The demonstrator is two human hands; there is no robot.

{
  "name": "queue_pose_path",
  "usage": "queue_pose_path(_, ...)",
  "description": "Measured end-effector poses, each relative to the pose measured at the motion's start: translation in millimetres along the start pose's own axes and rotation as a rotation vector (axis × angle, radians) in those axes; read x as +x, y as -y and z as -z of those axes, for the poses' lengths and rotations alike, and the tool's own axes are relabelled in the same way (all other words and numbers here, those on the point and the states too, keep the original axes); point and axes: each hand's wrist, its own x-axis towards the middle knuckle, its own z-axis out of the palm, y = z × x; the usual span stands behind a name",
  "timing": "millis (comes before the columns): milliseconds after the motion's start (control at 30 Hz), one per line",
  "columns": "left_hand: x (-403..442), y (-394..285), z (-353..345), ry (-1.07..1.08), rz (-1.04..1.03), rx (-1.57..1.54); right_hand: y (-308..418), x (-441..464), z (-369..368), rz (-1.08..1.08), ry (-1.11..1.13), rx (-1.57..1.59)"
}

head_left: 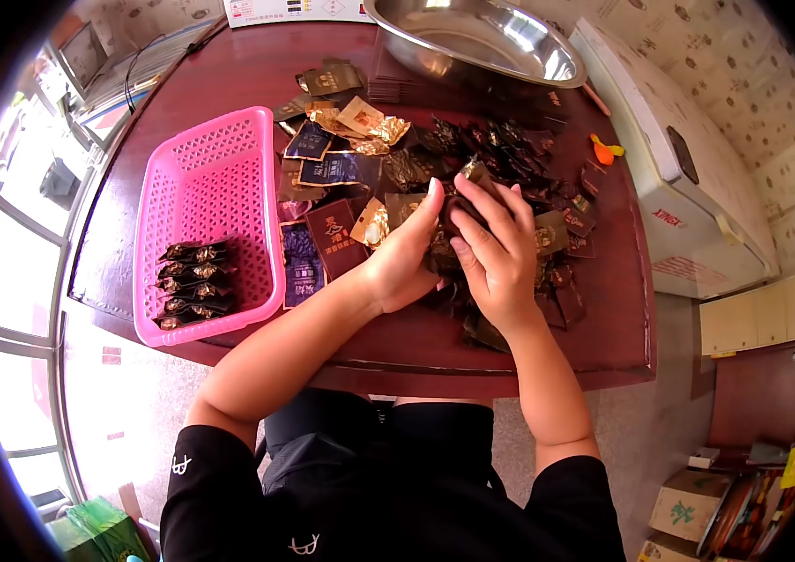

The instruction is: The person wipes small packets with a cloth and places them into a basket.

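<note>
Over the pile in the middle of the table, my right hand (496,248) curls its fingers round dark foil packets (478,172). My left hand (404,255) is cupped against their left side, thumb raised, its other fingers mostly hidden. How many packets lie between my palms I cannot tell. Around and under my hands spreads a heap of dark foil sachets (500,150). Gold sachets (364,117), navy blue sachets (332,170) and a maroon packet (336,234) lie left of them. Several dark packets (196,286) stand in a row inside the pink plastic basket (266,187).
A steel basin (482,42) sits at the back of the reddish table (229,70), beside a white device with buttons (299,9). An orange and yellow object (606,150) lies at the right. A white appliance (674,169) borders the right edge; cardboard boxes (688,506) are lower right.
</note>
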Motion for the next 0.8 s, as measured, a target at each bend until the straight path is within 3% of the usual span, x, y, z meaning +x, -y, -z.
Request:
queue_pose_path(67, -3.6, -4.2, -5.5, 0.023, -0.005, -0.009, -2.1, 1.6, -0.3, -0.041, 0.01, -0.009)
queue_pose_path(100, -4.2, -3.6, -9.9, 0.05, -0.116, 0.077, -3.3, 2.2, -0.1, -0.085, 0.022, -0.019)
queue_pose_path(133, 1.8, 4.2, -4.1, -0.002, -0.235, 0.242, -12.8, -2.4, -3.4, -0.091, -0.016, -0.052)
queue_pose_path(200, 6.1, 2.5, 10.9, 0.004, -0.217, 0.758, -22.9, -5.9, -0.9, -0.191, -0.091, -0.041)
queue_pose_path(233, 7.9, 4.8, 5.6, 0.007, -0.418, 0.894, -24.9, -5.4, 3.0, -0.254, -0.122, -0.035)
queue_pose_path(333, -6.1, -4.0, -8.0, 0.182, -0.214, 0.635, -34.1, -9.9, 6.7, -0.445, -0.219, 0.155)
queue_pose_path(367, -12.3, -6.6, -18.6, 0.223, -0.326, 0.676, -39.4, -20.0, 0.8, -0.475, -0.276, 0.221)
queue_pose_path(400, -24.7, -16.1, -28.1, 0.165, -0.251, 0.812, -44.7, -29.9, -6.5, -0.507, -0.327, 0.295)
queue_pose_path(467, -28.4, -20.3, -29.6, 0.257, -0.609, 0.97, -28.4, -14.0, 1.3, -0.394, -0.221, 0.211)
queue_pose_path(533, -48.1, -36.8, -35.0, 0.17, -0.552, 0.911, -23.2, -19.5, -4.6, -0.414, -0.238, 0.467)
queue_pose_path(600, -70.4, -53.4, -29.0, 0.028, -0.558, 1.113, -17.1, -15.3, 1.9, -0.313, -0.137, 0.259)
queue_pose_path(667, -97.2, -69.4, -15.7, 0.003, -0.755, 1.322, -8.5, -10.3, 6.6, -0.274, -0.129, 0.143)
queue_pose_path(733, -131.4, -91.8, -8.6, -0.167, -0.637, 1.359, -5.9, -8.5, 8.2, -0.27, -0.117, 0.19)
queue_pose_path(767, -135.0, -97.1, 6.2, -0.187, -0.713, 1.243, -4.1, -8.1, 9.8, -0.265, -0.114, 0.168)
queue_pose_path(800, -149.6, -107.8, 18.0, -0.286, -0.583, 1.166, -4.7, -9.5, 10.0, -0.262, -0.108, 0.151)
